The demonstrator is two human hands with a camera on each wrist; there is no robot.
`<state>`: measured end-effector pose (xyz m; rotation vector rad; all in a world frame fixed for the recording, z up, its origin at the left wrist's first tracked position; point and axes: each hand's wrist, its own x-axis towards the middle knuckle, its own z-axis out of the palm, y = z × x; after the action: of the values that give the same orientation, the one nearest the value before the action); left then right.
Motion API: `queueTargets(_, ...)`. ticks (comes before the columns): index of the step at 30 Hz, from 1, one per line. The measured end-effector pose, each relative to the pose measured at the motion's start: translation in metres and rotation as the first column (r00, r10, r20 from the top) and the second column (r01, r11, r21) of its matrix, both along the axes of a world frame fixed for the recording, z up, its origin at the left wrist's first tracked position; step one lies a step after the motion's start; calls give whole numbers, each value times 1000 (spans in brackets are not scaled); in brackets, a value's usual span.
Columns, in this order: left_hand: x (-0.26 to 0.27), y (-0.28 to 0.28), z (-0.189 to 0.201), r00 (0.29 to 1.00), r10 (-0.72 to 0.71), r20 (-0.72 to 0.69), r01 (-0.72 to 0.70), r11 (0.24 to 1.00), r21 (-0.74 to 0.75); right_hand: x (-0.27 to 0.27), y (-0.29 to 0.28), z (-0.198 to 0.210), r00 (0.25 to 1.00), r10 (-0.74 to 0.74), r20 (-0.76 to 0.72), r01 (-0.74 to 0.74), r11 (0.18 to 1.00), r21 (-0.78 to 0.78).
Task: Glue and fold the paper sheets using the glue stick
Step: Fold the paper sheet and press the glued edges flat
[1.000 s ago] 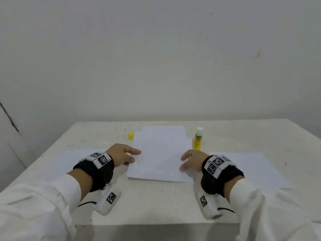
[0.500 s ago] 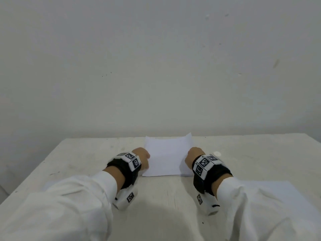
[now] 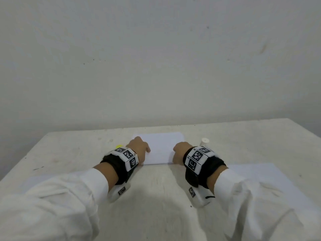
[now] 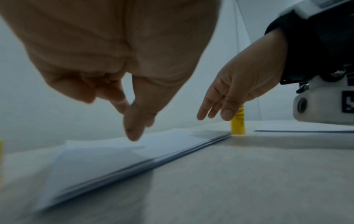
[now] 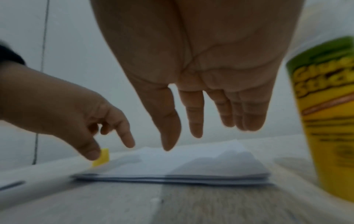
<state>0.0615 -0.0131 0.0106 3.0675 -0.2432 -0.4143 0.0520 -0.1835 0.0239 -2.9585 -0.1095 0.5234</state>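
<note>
Head view: table [image 3: 69, 153] first, then the folded paper sheets [image 3: 161, 148] lying mid-table between both hands. Left hand [image 3: 139, 150] and right hand [image 3: 178, 152] hover relaxed, holding nothing. Fold looks done; pressing the crease seems next. Uncapped glue stick [image 3: 204, 141] stands just right.

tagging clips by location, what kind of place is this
Probably a bare craft or recording desk indoors: a plain table against a blank wall, with only paper and a glue stick out.

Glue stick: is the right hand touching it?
Apart. In the left wrist view the right hand hovers with straight fingers above the folded paper; the glue stick stands behind it, ungripped.
</note>
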Motion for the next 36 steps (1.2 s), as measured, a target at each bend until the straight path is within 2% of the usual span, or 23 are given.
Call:
queueTargets(2,-17,-24,9,994,-93,-56,89,994,-69,-15,-17,0,997,63,-44,-63,998,-17)
queueTargets(4,-31,-51,12,984,-157,-81,145,980,-137,-33,-45,5,997,62,-52,-65,997,-53)
queueTargets(9,-58,-134,6,968,-240,-78,215,947,-238,-70,-151,4,984,-157,-86,146,981,-128)
queueTargets(11,-68,-167,2,965,-256,-65,236,946,-221,-85,-191,3,970,-207,-128,181,965,-192)
queueTargets(15,-71,-217,-16,957,-254,-142,250,967,-44,-108,-244,-2,938,-282,-202,233,943,-236)
queueTargets(20,-64,-238,-34,979,-165,-121,176,981,84,-108,-265,-22,932,-285,-224,222,937,-269)
queueTargets(27,-64,-247,-23,981,-73,-180,94,989,112,-93,-270,-48,956,-241,-166,188,941,-281)
queueTargets(33,-67,-252,-19,977,0,-213,17,997,75,-67,-277,-76,965,-167,-202,98,944,-314)
queueTargets(36,-69,-254,-18,978,6,-209,5,999,50,-71,-275,-71,969,-157,-191,87,939,-332)
